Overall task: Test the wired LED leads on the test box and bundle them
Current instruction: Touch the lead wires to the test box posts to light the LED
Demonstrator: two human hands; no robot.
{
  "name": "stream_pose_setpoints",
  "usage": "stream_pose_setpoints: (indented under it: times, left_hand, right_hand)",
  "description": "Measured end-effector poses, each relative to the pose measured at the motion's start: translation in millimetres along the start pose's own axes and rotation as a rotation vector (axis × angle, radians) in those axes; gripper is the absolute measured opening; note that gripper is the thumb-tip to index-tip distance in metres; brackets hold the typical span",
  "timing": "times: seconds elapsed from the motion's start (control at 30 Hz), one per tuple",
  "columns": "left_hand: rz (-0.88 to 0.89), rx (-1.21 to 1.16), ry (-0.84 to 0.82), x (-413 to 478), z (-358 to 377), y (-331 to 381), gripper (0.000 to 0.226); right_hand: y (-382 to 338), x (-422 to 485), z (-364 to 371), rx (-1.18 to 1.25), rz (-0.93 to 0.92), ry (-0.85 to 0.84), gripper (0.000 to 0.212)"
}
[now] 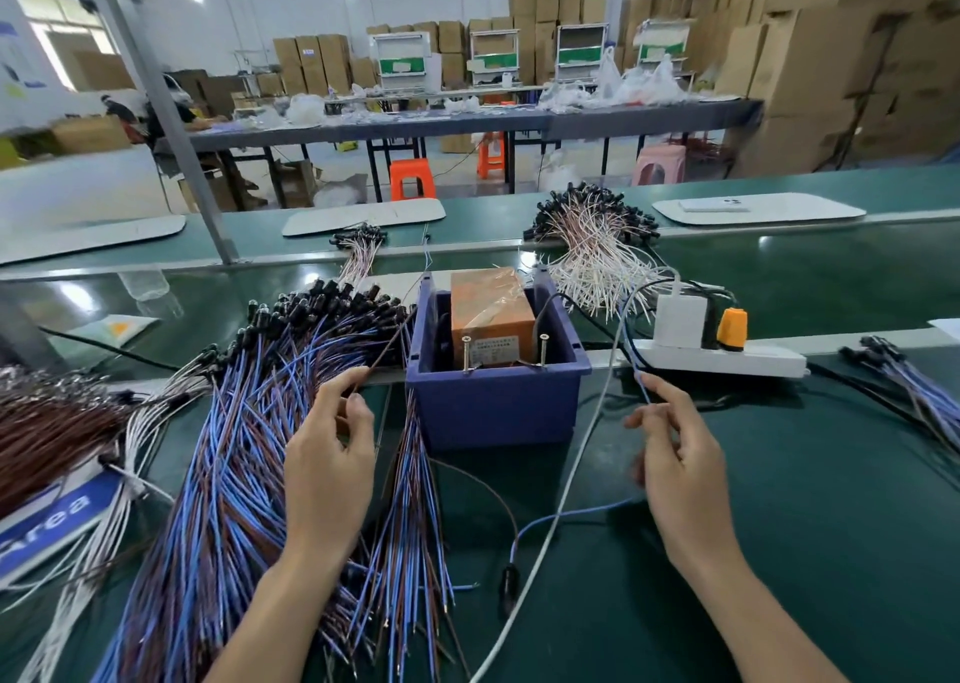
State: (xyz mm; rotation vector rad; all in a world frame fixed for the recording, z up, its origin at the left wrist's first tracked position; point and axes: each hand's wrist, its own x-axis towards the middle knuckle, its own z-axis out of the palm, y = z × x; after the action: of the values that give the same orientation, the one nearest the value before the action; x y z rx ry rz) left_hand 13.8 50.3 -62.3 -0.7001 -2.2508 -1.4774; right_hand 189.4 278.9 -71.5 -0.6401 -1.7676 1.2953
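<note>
Holding one LED lead (508, 580) slack over the table (779, 526), head at six o'clock from the test box (496, 407). Clamped on its brown wire with the left hand (327, 469) fingers (340, 388), on its blue wire with the right hand (680, 474) fingers (670, 399). Likely feather-light, limp, springy, quick to tangle; best pinched near the bare tips, never tugged at the head. Counted: two upright screws (466, 352) in the box, one lead in hand, five heaps, among them the blue-brown heap (249, 448) at nine o'clock and the white-brown heap (587, 251) at one o'clock. Single leads too many to count.
</note>
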Motion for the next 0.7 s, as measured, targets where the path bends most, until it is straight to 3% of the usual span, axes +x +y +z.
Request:
stream_pose_setpoints:
  times: [0.23, 0.53, 0.7]
  left_hand:
    - [-0.019, -0.061, 0.060, 0, -1, 3, 0.010]
    - [-0.041, -0.087, 0.064, 0, 0, 5, 0.008]
    - [-0.123, -0.267, 0.125, 5, -7, 13, 0.018]
  right_hand:
    - [1, 2, 1, 0.018, -0.013, 0.035, 0.011]
    - [-2, -1, 0, 0.013, -0.073, 0.049, 0.020]
    - [-1, 0, 2, 0.017, -0.089, 0.072, 0.023]
